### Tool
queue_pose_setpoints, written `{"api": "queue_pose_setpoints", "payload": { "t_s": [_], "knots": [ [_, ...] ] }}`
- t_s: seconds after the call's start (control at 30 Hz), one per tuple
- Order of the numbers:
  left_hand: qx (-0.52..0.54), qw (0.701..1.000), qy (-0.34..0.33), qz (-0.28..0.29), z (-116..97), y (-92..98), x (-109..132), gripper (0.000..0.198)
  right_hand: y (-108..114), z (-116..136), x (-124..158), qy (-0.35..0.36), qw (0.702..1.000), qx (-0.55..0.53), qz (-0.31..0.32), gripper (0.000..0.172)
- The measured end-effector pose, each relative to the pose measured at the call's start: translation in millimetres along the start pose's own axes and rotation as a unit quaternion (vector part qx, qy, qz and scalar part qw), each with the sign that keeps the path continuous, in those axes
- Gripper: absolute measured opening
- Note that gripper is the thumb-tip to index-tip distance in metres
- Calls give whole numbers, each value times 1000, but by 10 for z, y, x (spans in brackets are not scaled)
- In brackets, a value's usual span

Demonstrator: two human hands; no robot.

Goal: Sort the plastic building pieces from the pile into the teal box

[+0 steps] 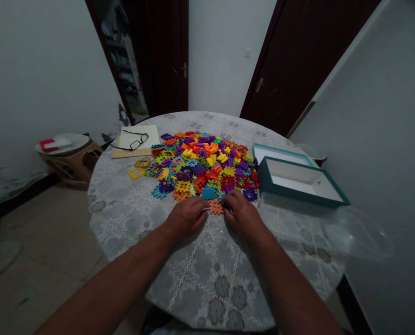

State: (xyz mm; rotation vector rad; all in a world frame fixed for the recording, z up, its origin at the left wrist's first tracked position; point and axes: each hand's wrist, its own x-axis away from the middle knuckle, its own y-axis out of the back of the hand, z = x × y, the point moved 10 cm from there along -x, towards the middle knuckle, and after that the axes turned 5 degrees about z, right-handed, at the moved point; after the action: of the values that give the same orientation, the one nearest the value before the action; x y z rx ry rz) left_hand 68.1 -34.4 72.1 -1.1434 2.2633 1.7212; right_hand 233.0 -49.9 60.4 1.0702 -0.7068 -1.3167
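Note:
At the near edge of a heap of colourful plastic building pieces (198, 170), my two hands face each other over the table. Between them is an orange notched square tile (216, 207) with window-like openings. My left hand (189, 215) is closed, its fingertips at the tile's left side, where a thin pale edge shows. My right hand (241, 213) has its fingers curled at the tile's right side, over something small and dark that I cannot make out. A blue notched tile (209, 193) lies just beyond the orange one.
The heap covers the middle of the round table (123, 218) with its patterned cloth. Eyeglasses (135, 144) rest on a pale book or pad (151, 135) at the left. A green-edged box (298, 184) and its lid (280, 153) stand right, beside clear plastic (357, 232).

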Motion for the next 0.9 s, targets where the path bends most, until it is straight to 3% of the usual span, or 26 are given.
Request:
{"api": "queue_pose_setpoints", "payload": {
  "t_s": [0.2, 0.43, 0.9],
  "knots": [
    [-55, 998, -15, 22, -102, -70, -53, 17, -17, -41, -29, 22, 999, 25, -42, 34],
    [-75, 997, -3, 25, -11, -114, -79, 11, 64, -211, -38, 27, 993, -19, -114, 39],
    [-113, 993, -8, 35, -25, -149, -111, 14, -40, -229, -66, -27, 995, 44, -82, 25]
  ]
}}
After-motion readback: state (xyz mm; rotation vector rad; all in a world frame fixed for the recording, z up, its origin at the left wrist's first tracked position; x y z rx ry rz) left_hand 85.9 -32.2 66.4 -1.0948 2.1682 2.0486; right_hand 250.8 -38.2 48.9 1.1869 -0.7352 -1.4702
